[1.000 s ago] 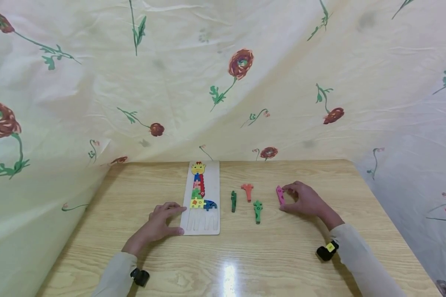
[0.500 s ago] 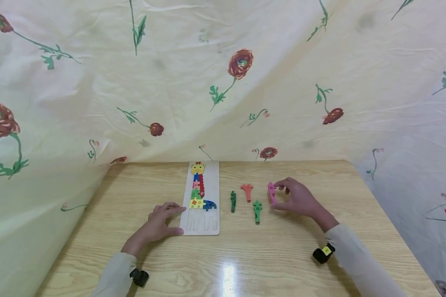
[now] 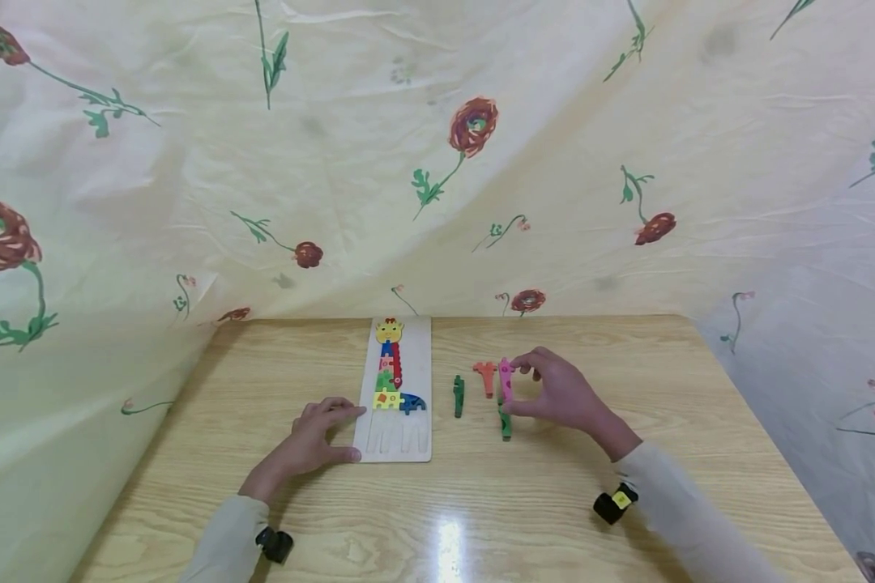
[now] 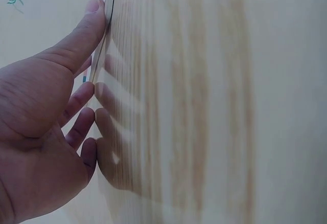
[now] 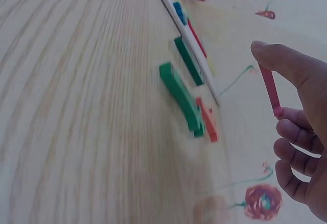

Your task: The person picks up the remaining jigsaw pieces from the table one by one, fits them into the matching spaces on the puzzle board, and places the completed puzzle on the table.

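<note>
A pink puzzle piece (image 3: 506, 377) is pinched between thumb and finger of my right hand (image 3: 565, 393); the right wrist view shows this pink piece (image 5: 271, 91) held above the table. In the head view it partly covers a green puzzle piece (image 3: 506, 427). My left hand (image 3: 313, 437) rests at the left edge of a white puzzle board (image 3: 416, 356), thumb and fingers touching it. On the board lies a giraffe of coloured pieces, with a yellow head (image 3: 390, 330) and a blue piece (image 3: 412, 402) at the right. Leg-shaped recesses show below.
Between board and right hand lie a dark green piece (image 3: 458, 397) and an orange piece (image 3: 486, 377) on the wooden table (image 3: 350, 518). Floral cloth (image 3: 350, 162) hangs behind the table and along its sides.
My right hand has carried the pink piece to the left, from the right of the loose pieces to over the green one. The left hand and the board have stayed put.
</note>
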Tool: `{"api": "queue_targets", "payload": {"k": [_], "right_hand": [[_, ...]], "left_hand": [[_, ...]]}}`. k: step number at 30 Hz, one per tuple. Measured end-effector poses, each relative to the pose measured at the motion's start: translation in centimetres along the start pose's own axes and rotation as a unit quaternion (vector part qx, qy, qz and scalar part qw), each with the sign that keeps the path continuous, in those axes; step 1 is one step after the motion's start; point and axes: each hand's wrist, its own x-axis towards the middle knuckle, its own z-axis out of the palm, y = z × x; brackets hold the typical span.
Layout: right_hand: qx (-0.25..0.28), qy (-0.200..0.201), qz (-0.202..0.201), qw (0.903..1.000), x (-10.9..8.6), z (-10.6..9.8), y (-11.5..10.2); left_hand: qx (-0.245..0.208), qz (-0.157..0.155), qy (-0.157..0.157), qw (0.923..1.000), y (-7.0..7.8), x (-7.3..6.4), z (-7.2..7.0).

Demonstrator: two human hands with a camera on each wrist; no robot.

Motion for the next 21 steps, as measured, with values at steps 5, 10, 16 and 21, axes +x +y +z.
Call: {"api": "queue_targets", "payload": {"k": [5, 10, 16, 21], "right_hand": [[0.005, 0.0, -0.018, 0.9998, 0.5, 0.7, -1.4], [0.015, -0.008, -0.019, 0.9997, 1.2, 1.7, -2.5], [0.025, -0.02, -0.015, 0.9994, 1.7, 2.9, -4.0], [0.02, -0.02, -0.018, 0.9994, 2.3, 3.7, -5.4]], "left_hand": [[0.007, -0.005, 0.001, 1.0, 0.2, -0.1, 0.0], [0.011, -0.007, 0.003, 0.9999, 0.3, -0.2, -0.1], [0.006, -0.005, 0.001, 1.0, 0.4, -0.2, -0.1], [0.007, -0.002, 0.0, 1.0, 0.3, -0.1, -0.1]]}}
